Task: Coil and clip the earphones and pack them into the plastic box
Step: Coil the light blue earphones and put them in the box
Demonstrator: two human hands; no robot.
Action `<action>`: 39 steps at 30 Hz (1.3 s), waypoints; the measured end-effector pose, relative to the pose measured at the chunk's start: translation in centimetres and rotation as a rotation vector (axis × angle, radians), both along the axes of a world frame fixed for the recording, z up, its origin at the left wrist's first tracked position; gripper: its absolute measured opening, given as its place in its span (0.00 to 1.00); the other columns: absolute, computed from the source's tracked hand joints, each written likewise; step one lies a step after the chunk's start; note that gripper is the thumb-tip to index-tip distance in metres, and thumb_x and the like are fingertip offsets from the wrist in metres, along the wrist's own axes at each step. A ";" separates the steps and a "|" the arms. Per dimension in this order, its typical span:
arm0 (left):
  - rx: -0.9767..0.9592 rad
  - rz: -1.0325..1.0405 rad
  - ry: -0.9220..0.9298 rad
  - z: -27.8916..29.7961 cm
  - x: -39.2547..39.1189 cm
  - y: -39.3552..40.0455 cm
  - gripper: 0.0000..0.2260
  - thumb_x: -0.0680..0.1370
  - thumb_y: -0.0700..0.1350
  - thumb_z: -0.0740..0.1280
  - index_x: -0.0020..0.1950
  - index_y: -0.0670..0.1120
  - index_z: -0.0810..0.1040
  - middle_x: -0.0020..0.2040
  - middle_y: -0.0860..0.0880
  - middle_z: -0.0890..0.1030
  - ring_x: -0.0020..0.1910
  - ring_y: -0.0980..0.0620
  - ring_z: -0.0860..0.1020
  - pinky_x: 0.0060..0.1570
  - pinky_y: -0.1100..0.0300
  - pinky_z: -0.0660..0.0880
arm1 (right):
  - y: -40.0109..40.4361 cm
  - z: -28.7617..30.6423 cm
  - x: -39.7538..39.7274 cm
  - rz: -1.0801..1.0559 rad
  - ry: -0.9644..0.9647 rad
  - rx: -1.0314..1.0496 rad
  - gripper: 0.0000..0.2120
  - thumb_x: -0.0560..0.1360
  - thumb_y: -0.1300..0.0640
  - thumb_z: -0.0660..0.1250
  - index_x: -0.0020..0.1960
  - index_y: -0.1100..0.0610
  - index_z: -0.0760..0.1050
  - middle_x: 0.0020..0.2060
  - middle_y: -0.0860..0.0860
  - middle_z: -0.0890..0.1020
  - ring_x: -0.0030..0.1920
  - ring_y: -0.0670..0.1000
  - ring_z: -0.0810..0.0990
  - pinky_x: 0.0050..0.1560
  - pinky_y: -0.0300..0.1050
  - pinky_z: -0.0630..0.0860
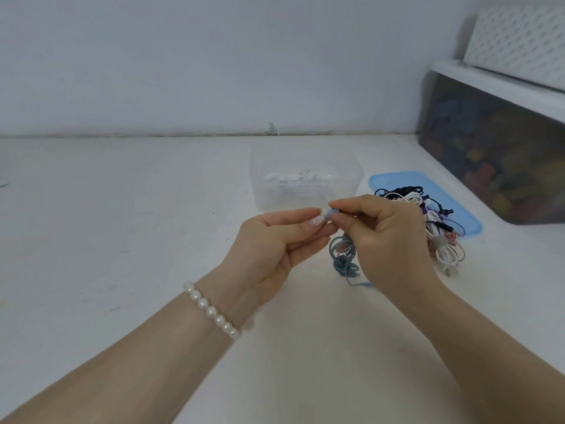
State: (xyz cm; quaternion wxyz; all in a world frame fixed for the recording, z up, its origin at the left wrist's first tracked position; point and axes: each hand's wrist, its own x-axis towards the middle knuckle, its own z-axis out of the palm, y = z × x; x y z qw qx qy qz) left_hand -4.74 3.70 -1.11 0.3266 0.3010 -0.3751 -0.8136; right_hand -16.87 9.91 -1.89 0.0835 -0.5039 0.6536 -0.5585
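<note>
Pinching one blue earbud [331, 214] between them, the left hand [275, 249] and right hand [388, 237] hold the blue earphones [344, 255] above the table's [122, 240] middle, before the plastic box [305, 179]. Light, limp cord dangles tangled; it likely handles best gripped near the bud.

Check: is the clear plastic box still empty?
No: the clear plastic box already holds a white earphone set, while both hands pinch the blue earphones in front of it.
</note>
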 end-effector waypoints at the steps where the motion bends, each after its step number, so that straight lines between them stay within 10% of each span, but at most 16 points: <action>1: -0.003 -0.003 0.004 0.0 -0.1 0.1 0.05 0.69 0.29 0.66 0.41 0.36 0.79 0.36 0.41 0.84 0.35 0.49 0.83 0.39 0.60 0.81 | 0.0 0.0 0.0 -0.012 -0.003 -0.004 0.07 0.70 0.64 0.70 0.45 0.55 0.82 0.34 0.40 0.81 0.36 0.40 0.80 0.41 0.32 0.75; 14: -0.267 0.060 -0.060 -0.4 0.2 0.2 0.06 0.70 0.30 0.67 0.42 0.39 0.81 0.38 0.43 0.85 0.41 0.47 0.84 0.42 0.61 0.80 | 0.1 0.5 -0.7 0.110 -0.041 0.030 0.10 0.70 0.65 0.70 0.43 0.51 0.81 0.26 0.36 0.80 0.31 0.38 0.78 0.35 0.29 0.74; 26: -0.082 -0.012 0.042 0.0 0.0 0.3 0.07 0.71 0.29 0.64 0.44 0.37 0.80 0.39 0.42 0.84 0.40 0.48 0.84 0.44 0.59 0.80 | 0.0 0.3 -0.3 0.030 -0.053 -0.028 0.11 0.70 0.66 0.70 0.44 0.50 0.80 0.29 0.37 0.80 0.32 0.36 0.78 0.35 0.28 0.73; 39: -0.643 0.056 -0.169 -0.9 0.0 0.5 0.10 0.72 0.29 0.66 0.48 0.40 0.83 0.41 0.48 0.85 0.46 0.51 0.83 0.48 0.61 0.79 | -0.2 1.2 -1.6 0.132 -0.394 0.140 0.06 0.69 0.67 0.69 0.40 0.58 0.81 0.25 0.45 0.81 0.26 0.42 0.76 0.28 0.33 0.73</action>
